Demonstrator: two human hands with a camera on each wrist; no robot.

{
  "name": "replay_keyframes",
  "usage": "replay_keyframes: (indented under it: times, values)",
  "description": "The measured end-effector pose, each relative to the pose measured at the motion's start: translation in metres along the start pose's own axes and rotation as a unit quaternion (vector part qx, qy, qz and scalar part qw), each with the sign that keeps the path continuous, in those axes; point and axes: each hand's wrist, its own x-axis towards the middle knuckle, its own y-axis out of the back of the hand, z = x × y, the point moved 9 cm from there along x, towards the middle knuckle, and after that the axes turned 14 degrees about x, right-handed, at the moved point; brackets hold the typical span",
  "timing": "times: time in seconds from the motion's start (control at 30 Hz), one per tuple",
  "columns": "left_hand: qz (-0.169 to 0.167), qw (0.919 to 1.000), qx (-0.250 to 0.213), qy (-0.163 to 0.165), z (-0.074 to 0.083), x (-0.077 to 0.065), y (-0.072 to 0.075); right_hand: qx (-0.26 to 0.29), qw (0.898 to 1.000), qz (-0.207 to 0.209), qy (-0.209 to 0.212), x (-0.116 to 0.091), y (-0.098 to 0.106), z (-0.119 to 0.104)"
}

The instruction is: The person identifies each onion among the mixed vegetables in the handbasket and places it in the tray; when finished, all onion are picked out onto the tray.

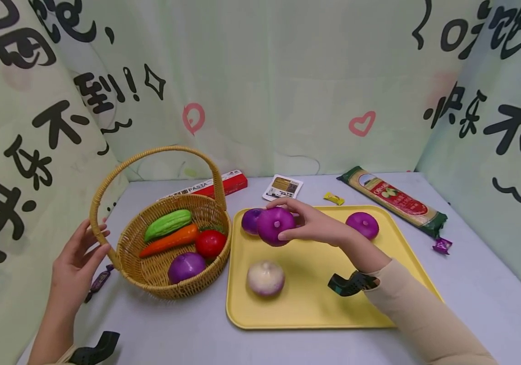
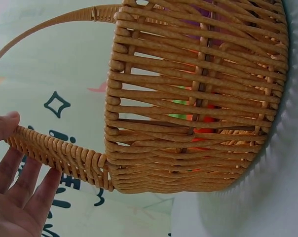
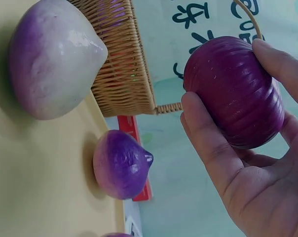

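My right hand (image 1: 310, 223) grips a purple onion (image 3: 233, 91) between thumb and fingers, raised over the yellow tray (image 1: 324, 304). Behind the held onion on the tray, a small purple turnip (image 3: 122, 164) is partly covered in the head view. A larger white-and-purple turnip (image 1: 265, 278) sits toward the tray's front left, and another purple onion (image 1: 362, 225) at its back right. My left hand (image 1: 75, 263) pinches the handle of the wicker basket (image 2: 188, 163) near its base. Inside the basket lie a green cucumber (image 1: 168, 225), a carrot (image 1: 169, 242), a tomato (image 1: 210, 244) and a purple round vegetable (image 1: 186, 267).
Behind the basket lies a red pasta box (image 1: 235, 185). A small card packet (image 1: 283, 187) and a yellow candy (image 1: 334, 198) are behind the tray. To the right are a noodle pack (image 1: 393, 197) and a purple candy (image 1: 442, 246); a dark-wrapped candy (image 1: 99, 282) lies left of the basket.
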Motion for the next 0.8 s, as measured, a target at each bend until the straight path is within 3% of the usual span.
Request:
replay_keyframes:
  times: [0.47,0.8]
  values:
    - [-0.002,1.0000,0.003,0.003,0.000,0.000,0.000,0.014,1.000,0.002,-0.017,-0.020,0.011,0.012]
    - [-0.005,0.9999,0.001,0.011,-0.002,0.001,-0.001,-0.022,1.000,0.007,-0.005,-0.037,0.021,0.022]
